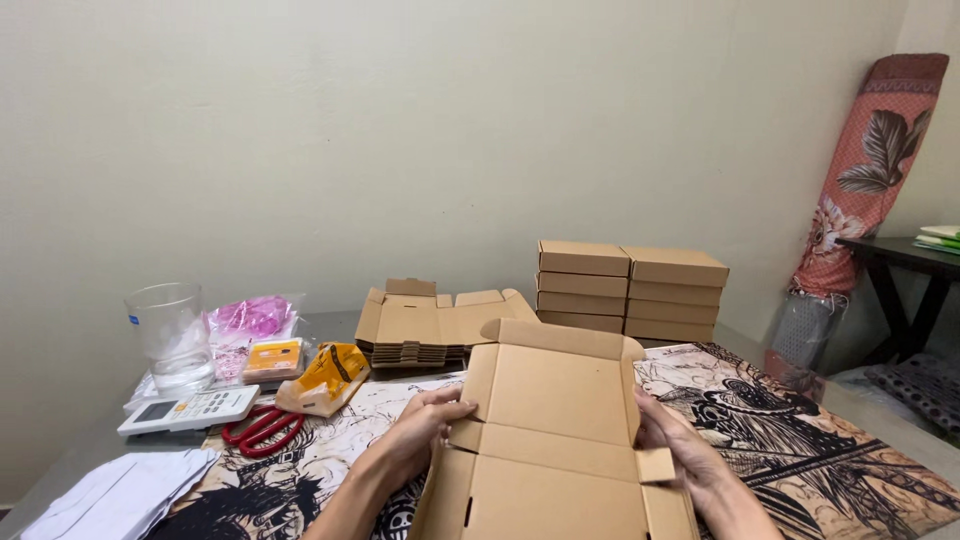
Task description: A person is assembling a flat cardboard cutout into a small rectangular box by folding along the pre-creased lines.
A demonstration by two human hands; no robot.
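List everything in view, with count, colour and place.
Half-folded box: one, brown, centre front, held in both hands.
Flat boxes: one pile, brown, behind it.
Folded boxes: two stacks, four each, brown, by the wall.
Table mat: one, black-and-white drawing, under the work.
Scissors: one, red handles, left.
Tape dispenser: one, yellow, left.
Calculator: one, white, left.
Jar: one, clear, far left.
Bag: one, pink contents, beside jar.
Papers: several, white, lower left.
Left hand: on the box's left wall.
Right hand: on its right wall.
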